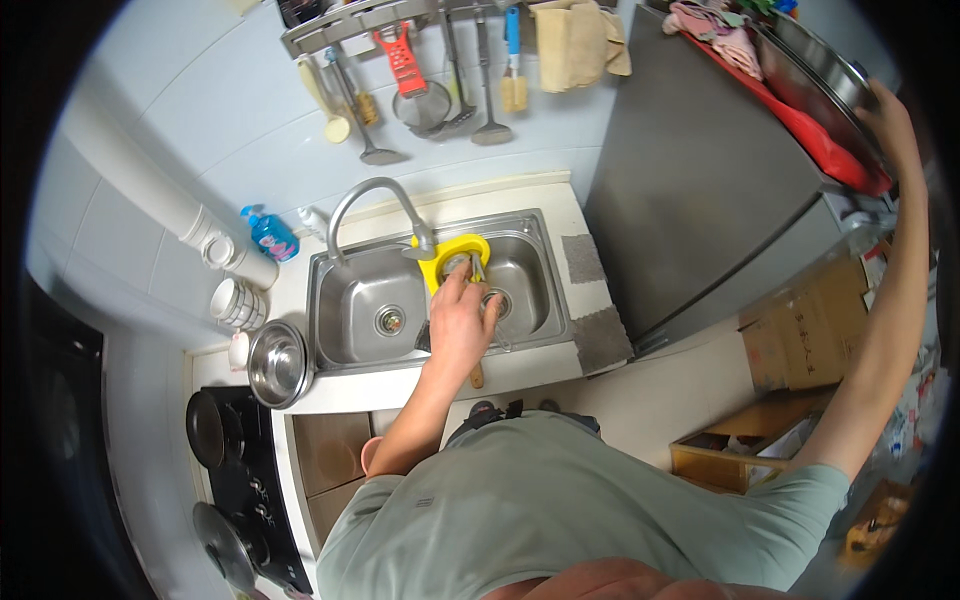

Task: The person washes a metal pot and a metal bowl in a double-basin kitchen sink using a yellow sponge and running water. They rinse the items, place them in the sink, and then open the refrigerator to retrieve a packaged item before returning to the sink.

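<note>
My left hand (pixel 461 319) reaches over the double-bowl stainless steel sink (pixel 360 289), its fingertips at a yellow plastic drain basket (pixel 474 241) near the divider. Small metallic-looking items lie in the basket, partly behind my fingers; whether I grip one, I cannot tell. A wooden handle end (pixel 477 376) shows at the sink's front edge below my wrist. At the far right my right hand (pixel 889 120) holds the rim of a large stainless steel basin (pixel 810 82) on top of the grey refrigerator (pixel 697 165). A red item (pixel 840 161) lies along the basin's near side.
The curved faucet (pixel 375 184) arches over the left bowl. Steel bowls (pixel 277 364), stacked cups (pixel 236 304) and a blue pump bottle (pixel 271 234) stand left of the sink. Utensils hang behind it. A stove with pans (pixel 206 429) is at lower left, cardboard boxes (pixel 802 330) at right.
</note>
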Motion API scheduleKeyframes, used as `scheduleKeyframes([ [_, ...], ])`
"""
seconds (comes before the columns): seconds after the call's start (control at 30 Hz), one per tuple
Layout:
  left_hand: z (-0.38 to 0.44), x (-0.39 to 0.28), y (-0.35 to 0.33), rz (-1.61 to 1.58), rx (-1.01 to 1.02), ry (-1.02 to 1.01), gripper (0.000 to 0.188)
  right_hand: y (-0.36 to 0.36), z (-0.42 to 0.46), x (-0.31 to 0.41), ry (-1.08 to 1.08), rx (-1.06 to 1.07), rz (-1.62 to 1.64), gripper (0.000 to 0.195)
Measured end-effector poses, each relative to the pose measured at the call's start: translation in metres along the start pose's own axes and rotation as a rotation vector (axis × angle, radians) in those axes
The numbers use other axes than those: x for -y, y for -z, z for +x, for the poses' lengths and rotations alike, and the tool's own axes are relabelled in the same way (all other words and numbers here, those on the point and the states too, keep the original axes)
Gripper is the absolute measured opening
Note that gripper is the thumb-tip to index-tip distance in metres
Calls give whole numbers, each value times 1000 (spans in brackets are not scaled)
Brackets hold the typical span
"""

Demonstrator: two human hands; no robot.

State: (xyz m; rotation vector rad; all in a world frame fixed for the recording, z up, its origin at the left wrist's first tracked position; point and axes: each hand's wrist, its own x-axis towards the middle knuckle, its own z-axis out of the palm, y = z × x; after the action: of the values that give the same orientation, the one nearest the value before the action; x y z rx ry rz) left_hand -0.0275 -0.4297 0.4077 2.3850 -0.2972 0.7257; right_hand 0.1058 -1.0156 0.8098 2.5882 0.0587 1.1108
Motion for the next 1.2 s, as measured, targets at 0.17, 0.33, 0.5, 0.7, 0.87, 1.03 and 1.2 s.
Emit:
scheduleKeyframes([
  [0.17, -8, 14, 0, -5, 16, 36, 25, 0, -3, 4, -42, 87, 11, 48],
  [0.33, -10, 22, -1, -13, 19, 47, 25, 13, 4, 21, -123, 347, 80, 39],
  [0.5, -12, 35, 0, -29, 31, 36, 22, 22, -4, 44, -183, 417, 149, 45],
  [0.7, -17, 62, -14, -75, 14, 8, 16, 42, -57, 176, -21, -172, 100, 45],
  [0.87, -24, 76, -6, -168, 151, 74, 20, 2, -166, 397, 120, 18, 763, 35],
  [1.03, -12, 52, 14, -567, 8, 226, 36, -63, -259, 555, 65, 210, 1334, 45],
  [1.2, -30, 52, 22, -558, -94, 12, 46, -50, -314, 649, -38, -28, 1490, 53],
])
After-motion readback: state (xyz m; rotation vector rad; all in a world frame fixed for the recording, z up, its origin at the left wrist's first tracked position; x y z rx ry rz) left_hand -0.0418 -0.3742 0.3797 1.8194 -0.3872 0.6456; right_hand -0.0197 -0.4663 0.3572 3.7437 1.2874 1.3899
